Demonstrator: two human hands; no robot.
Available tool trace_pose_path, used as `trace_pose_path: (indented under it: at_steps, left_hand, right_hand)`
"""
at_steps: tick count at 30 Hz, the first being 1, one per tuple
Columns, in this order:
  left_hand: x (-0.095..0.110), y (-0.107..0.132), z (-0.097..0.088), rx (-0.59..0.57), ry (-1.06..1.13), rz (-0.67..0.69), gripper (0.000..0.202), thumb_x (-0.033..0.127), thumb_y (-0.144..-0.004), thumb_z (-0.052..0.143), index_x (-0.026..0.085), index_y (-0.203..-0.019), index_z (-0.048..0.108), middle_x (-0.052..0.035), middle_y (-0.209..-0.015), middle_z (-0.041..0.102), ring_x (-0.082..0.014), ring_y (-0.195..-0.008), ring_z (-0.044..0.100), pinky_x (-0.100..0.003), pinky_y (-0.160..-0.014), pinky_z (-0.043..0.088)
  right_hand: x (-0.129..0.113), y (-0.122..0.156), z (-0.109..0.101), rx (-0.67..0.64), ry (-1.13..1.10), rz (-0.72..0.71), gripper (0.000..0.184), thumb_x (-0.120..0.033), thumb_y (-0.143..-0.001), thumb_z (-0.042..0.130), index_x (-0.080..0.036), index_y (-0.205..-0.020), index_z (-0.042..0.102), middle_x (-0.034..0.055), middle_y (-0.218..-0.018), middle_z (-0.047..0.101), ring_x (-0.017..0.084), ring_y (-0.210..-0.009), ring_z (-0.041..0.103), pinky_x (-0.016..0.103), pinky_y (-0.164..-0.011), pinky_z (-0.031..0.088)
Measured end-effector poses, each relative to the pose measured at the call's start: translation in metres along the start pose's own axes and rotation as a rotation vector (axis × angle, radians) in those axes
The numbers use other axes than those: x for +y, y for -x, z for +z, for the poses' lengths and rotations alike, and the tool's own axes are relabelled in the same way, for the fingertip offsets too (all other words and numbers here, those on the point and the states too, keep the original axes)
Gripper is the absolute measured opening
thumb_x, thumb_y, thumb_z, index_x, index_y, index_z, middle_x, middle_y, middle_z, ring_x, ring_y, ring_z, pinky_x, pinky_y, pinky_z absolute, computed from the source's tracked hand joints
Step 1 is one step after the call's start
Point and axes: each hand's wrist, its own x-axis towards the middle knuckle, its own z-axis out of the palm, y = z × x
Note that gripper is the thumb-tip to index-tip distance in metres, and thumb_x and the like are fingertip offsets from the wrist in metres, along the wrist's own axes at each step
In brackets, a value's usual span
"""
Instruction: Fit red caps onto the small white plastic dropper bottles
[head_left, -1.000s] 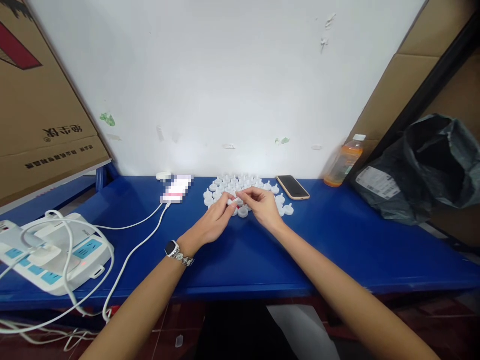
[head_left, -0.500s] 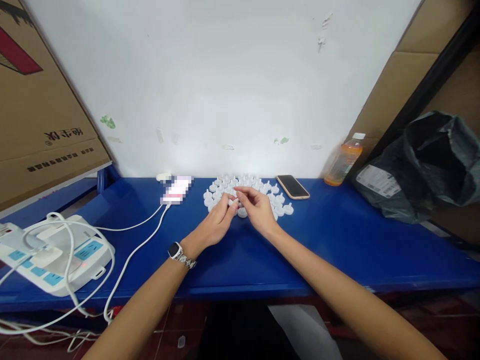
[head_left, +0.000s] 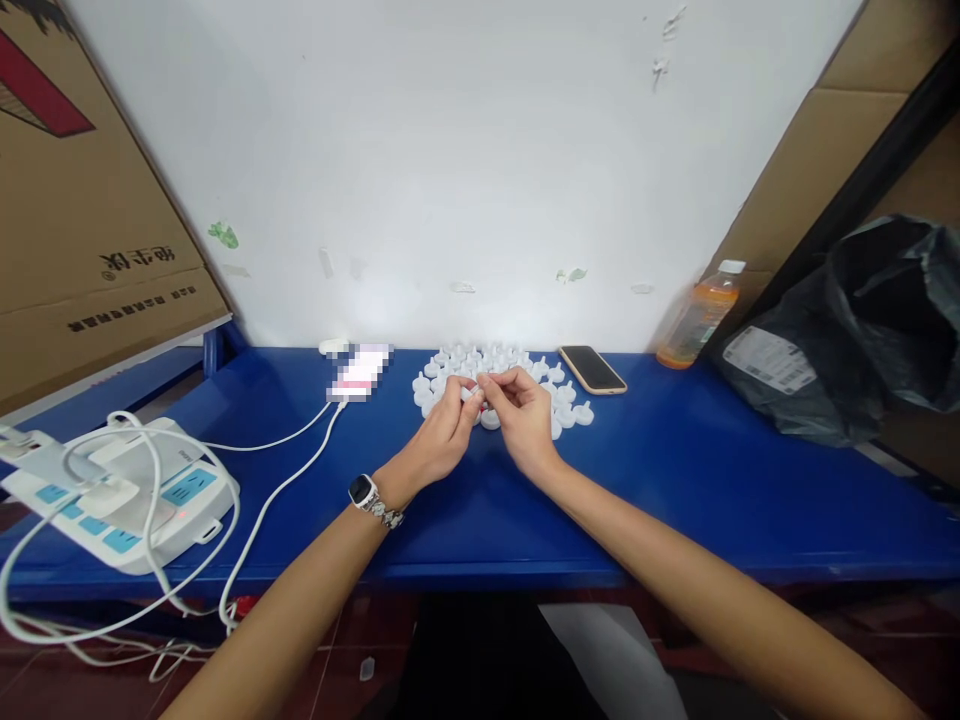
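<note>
My left hand (head_left: 444, 432) is closed on a small white plastic cap (head_left: 469, 392) with its thumb and index finger. My right hand (head_left: 527, 412) meets it from the right, its fingertips pinched against the same piece. Most of the cap is hidden by the fingers. Around and behind both hands lie several white round caps with thin spouts (head_left: 583, 413), spread on the blue table (head_left: 480, 520). A speck of red shows just below the fingertips.
A dark phone (head_left: 592, 369) lies right of the caps, with an orange drink bottle (head_left: 697, 315) and a grey plastic bag (head_left: 810, 350) beyond. At left are a lit phone (head_left: 361, 372), a power strip (head_left: 124, 500) with white cables and a cardboard box (head_left: 97, 200).
Both hands stay together at the cap, and the right fingers have closed in nearer to the left fingertips. The whole view has shifted slightly.
</note>
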Motion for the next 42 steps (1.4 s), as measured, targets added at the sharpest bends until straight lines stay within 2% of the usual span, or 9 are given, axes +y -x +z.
trace_pose_path:
  at_steps: [6,9,14,21,25,29,33,38,42]
  left_hand:
    - [-0.005,-0.005,-0.016,0.036,-0.104,-0.011,0.039,0.05,-0.102,0.033,0.022,-0.126,0.048,-0.0076,-0.117,0.06,-0.0206,-0.105,0.057,-0.036,-0.095,0.043]
    - [-0.015,-0.007,-0.023,0.144,-0.277,0.049,0.032,0.045,-0.1,0.041,0.02,-0.115,0.056,-0.0075,-0.11,0.06,-0.0223,-0.105,0.055,-0.038,-0.097,0.042]
    - [-0.025,-0.01,-0.017,0.076,-0.483,0.061,0.024,0.038,-0.095,0.053,0.02,-0.104,0.066,-0.0076,-0.105,0.06,-0.0256,-0.102,0.052,-0.042,-0.093,0.041]
    - [-0.025,-0.017,-0.009,0.041,-0.449,0.042,0.019,0.034,-0.093,0.056,0.02,-0.092,0.069,-0.0077,-0.101,0.059,-0.0251,-0.098,0.052,-0.042,-0.092,0.042]
    - [-0.021,-0.014,-0.022,0.105,-0.366,0.077,0.018,0.034,-0.096,0.051,0.02,-0.095,0.063,-0.0071,-0.103,0.062,-0.0238,-0.1,0.053,-0.039,-0.091,0.043]
    - [-0.022,-0.01,-0.041,0.144,-0.176,0.02,0.019,0.038,-0.1,0.043,0.021,-0.105,0.051,-0.0073,-0.114,0.066,-0.0187,-0.092,0.06,-0.032,-0.077,0.046]
    - [-0.028,-0.008,-0.051,0.12,-0.116,-0.039,0.021,0.041,-0.102,0.037,0.022,-0.105,0.046,-0.0043,-0.098,0.067,-0.0157,-0.076,0.06,-0.029,-0.07,0.044]
    - [-0.029,-0.007,-0.05,0.09,-0.155,-0.046,0.029,0.043,-0.104,0.03,0.022,-0.103,0.049,-0.0022,-0.092,0.062,-0.0163,-0.08,0.058,-0.03,-0.076,0.043]
    - [-0.024,-0.006,-0.047,0.069,-0.152,-0.049,0.04,0.046,-0.104,0.023,0.021,-0.097,0.053,-0.0019,-0.085,0.059,-0.0176,-0.081,0.057,-0.031,-0.078,0.043]
  right_hand:
    - [-0.005,-0.013,-0.021,-0.179,0.178,-0.036,0.024,-0.038,-0.075,0.071,-0.021,-0.074,0.053,-0.0037,-0.06,0.056,0.011,-0.054,0.049,0.025,-0.053,0.039]
    - [-0.009,-0.015,-0.031,-0.351,0.357,-0.103,0.012,-0.024,-0.077,0.065,-0.021,-0.074,0.054,-0.0058,-0.057,0.051,0.01,-0.053,0.044,0.024,-0.053,0.035]
    - [-0.014,-0.013,-0.041,-0.632,0.636,-0.106,0.009,-0.012,-0.071,0.057,-0.021,-0.073,0.055,-0.0071,-0.058,0.051,0.009,-0.053,0.048,0.023,-0.056,0.036]
    - [-0.011,-0.015,-0.045,-0.642,0.85,-0.141,0.012,-0.011,-0.07,0.058,-0.021,-0.076,0.06,-0.0055,-0.059,0.055,0.011,-0.054,0.05,0.024,-0.056,0.033]
    - [-0.013,-0.015,-0.043,-0.592,0.95,-0.201,0.009,-0.021,-0.078,0.062,-0.021,-0.087,0.063,-0.0047,-0.061,0.053,0.013,-0.056,0.048,0.026,-0.06,0.033]
    - [-0.014,-0.014,-0.032,-0.564,1.063,-0.378,0.007,-0.026,-0.086,0.061,-0.02,-0.088,0.063,0.0021,-0.08,0.06,0.018,-0.079,0.055,0.032,-0.079,0.036]
    - [-0.01,-0.02,-0.016,-0.655,1.227,-0.47,0.016,-0.034,-0.088,0.064,-0.02,-0.094,0.067,0.0079,-0.096,0.06,0.025,-0.098,0.053,0.038,-0.088,0.032]
    - [-0.002,-0.029,0.001,-0.813,1.342,-0.536,0.014,-0.031,-0.087,0.067,-0.019,-0.09,0.071,0.0105,-0.097,0.063,0.027,-0.098,0.05,0.041,-0.086,0.03]
    - [0.001,-0.03,0.001,-0.791,1.302,-0.525,0.01,-0.025,-0.089,0.063,-0.019,-0.085,0.07,0.0102,-0.094,0.065,0.027,-0.098,0.051,0.042,-0.086,0.031]
